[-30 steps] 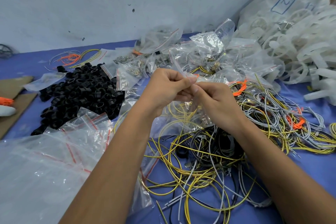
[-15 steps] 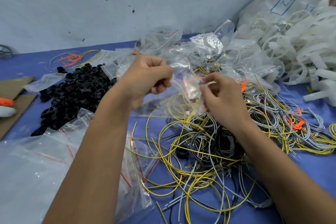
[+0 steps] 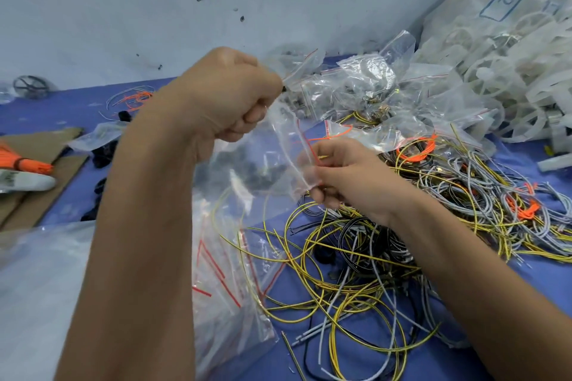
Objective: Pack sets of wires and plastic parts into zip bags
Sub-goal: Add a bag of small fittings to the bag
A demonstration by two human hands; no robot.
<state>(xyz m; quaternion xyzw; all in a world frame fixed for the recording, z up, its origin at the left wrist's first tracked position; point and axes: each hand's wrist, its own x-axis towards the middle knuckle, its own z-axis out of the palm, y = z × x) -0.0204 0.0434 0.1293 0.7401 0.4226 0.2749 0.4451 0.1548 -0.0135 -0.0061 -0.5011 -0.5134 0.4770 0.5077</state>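
Observation:
A clear zip bag (image 3: 272,158) with a red seal line hangs in the air between my hands above the blue table. My left hand (image 3: 226,96) is raised and curled, gripping the bag's upper edge; a small dark piece shows at its fingertips. Lower and to the right, my right hand (image 3: 337,176) pinches the bag's other edge at the red strip. Under the hands lies a tangle of yellow, grey and black wires (image 3: 356,263). Black plastic parts (image 3: 102,151) lie mostly hidden behind my left forearm.
A stack of empty zip bags (image 3: 229,297) lies at the lower left. Filled bags (image 3: 371,93) are piled at the back. White plastic rings (image 3: 510,65) in a big sack fill the right corner. More bundled wires (image 3: 501,195) lie right. Cardboard (image 3: 37,164) sits left.
My hands have pulled apart: the left rose up and left, the right dropped slightly. The zip bag is now stretched wider between them.

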